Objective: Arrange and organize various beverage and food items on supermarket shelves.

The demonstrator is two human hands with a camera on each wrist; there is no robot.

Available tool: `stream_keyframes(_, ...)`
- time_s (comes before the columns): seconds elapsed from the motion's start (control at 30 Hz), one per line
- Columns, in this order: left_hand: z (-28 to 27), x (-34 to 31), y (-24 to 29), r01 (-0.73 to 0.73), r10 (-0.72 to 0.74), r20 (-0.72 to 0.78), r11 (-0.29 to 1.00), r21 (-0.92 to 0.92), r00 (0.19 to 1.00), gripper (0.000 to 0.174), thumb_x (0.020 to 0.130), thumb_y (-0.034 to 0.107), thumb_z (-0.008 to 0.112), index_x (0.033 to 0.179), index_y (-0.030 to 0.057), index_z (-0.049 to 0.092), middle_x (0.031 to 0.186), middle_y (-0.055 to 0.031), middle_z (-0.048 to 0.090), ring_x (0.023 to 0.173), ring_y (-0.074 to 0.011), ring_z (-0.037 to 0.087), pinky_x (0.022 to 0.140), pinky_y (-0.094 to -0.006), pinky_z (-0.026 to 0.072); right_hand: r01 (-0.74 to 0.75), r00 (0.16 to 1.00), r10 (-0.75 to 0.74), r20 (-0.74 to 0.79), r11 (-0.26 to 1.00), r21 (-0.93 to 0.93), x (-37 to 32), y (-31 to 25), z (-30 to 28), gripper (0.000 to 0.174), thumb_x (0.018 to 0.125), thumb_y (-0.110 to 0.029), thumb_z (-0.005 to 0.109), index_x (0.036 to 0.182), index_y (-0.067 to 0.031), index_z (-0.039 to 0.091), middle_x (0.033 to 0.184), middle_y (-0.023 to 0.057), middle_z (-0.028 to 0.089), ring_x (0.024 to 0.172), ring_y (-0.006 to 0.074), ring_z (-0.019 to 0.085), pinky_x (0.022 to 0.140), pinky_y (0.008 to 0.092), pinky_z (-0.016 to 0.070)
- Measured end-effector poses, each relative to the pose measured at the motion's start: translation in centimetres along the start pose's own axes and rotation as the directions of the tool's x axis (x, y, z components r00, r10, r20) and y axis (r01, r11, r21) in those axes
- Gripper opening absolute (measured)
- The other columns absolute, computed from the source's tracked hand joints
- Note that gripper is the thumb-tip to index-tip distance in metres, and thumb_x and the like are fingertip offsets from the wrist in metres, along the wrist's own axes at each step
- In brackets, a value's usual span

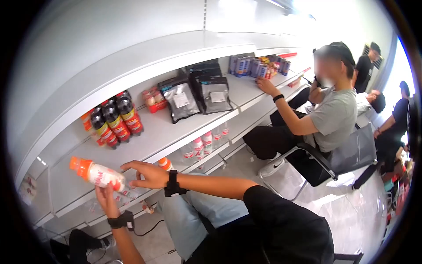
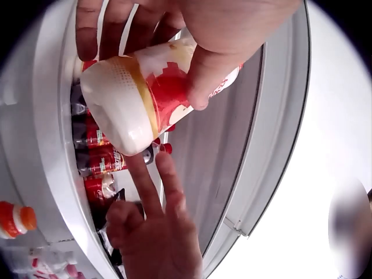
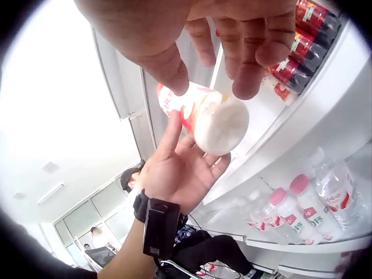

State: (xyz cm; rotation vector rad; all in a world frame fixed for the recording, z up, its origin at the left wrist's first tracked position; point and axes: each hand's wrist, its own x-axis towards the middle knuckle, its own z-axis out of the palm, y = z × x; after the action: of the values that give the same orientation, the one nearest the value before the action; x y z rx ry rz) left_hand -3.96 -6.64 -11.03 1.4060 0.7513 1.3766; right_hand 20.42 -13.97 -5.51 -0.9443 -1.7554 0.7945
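in the head view, the white bottle (image 1: 103,174) lies tilted in the air before the shelf (image 1: 151,132), its long axis slanting, orange cap (image 1: 81,164) towards ten o'clock and base towards four. the left hand (image 1: 106,200) grips its label side, thumb across the print. the right hand (image 1: 151,175) hovers at three o'clock of it, fingers spread by the base; i can't tell whether they touch. dark-drink bottles (image 1: 115,121) stand at about twelve, silver-black pouches (image 1: 215,97) at two, and a seated person (image 1: 334,105) towards three.
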Motion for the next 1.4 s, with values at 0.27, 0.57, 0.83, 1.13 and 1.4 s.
stream_keyframes(0.27,-5.6,7.8,-2.9,-0.041,0.032,0.049,0.983,0.178,0.998,0.054,0.097,0.022,0.058,0.14,-0.0039,0.039,0.131,-0.0154,0.053,0.117,-0.0235,0.054,0.101,-0.0359,0.0412,0.018,0.958,-0.052,-0.281,0.992,-0.124,2.3,4.8,-5.7,0.029,0.08,-0.013,0.064,0.108,-0.0043,0.063,0.077,0.0043,0.068,0.064,0.014,0.063,0.06,0.0281,0.0499)
stream_keyframes(0.57,-8.4,12.3,-7.9,-0.011,0.0,0.073,0.989,0.148,0.997,0.053,0.1,0.024,0.055,0.139,-0.0055,0.036,0.139,-0.0202,0.046,0.122,-0.0266,0.05,0.105,-0.0383,0.0393,-0.058,0.955,0.083,-0.286,0.994,0.095,1.3,9.7,-6.7,0.028,0.076,-0.015,0.066,0.101,-0.0027,0.066,0.078,0.0055,0.07,0.068,0.0129,0.063,0.062,0.0276,0.0485)
stream_keyframes(0.83,-8.3,14.7,-8.2,-0.061,0.025,0.152,0.97,0.235,0.988,0.056,0.099,0.024,0.056,0.141,-0.0071,0.034,0.139,-0.0212,0.045,0.124,-0.0274,0.049,0.107,-0.0378,0.0373,-0.068,0.949,0.15,-0.277,0.956,0.284,1.2,9.2,-6.9,0.024,0.079,-0.013,0.065,0.1,-0.0012,0.065,0.076,0.0034,0.067,0.066,0.0084,0.058,0.061,0.0241,0.0442)
stream_keyframes(1.13,-9.8,17.5,-9.7,-0.05,-0.019,0.192,0.936,0.349,0.981,0.06,0.098,0.024,0.057,0.143,-0.0066,0.031,0.142,-0.0211,0.042,0.128,-0.0279,0.046,0.108,-0.0376,0.0365,-0.076,0.932,0.139,-0.334,0.978,0.195,1.1,8.9,-6.9,0.017,0.079,-0.014,0.066,0.093,-0.0043,0.066,0.059,-0.0015,0.05,0.054,0.0077,0.046,0.052,0.0264,0.0361)
stream_keyframes(1.4,-11.5,18.8,-11.2,0.019,-0.032,0.064,0.98,0.199,0.997,0.062,0.098,0.024,0.056,0.146,-0.005,0.029,0.145,-0.0203,0.04,0.131,-0.0281,0.042,0.111,-0.0391,0.0315,-0.11,0.952,0.157,-0.263,0.977,0.183,1.9,8.7,-5.7,0.024,0.078,-0.018,0.069,0.097,-0.0027,0.065,0.065,0.002,0.058,0.059,0.0122,0.055,0.057,0.0276,0.044)
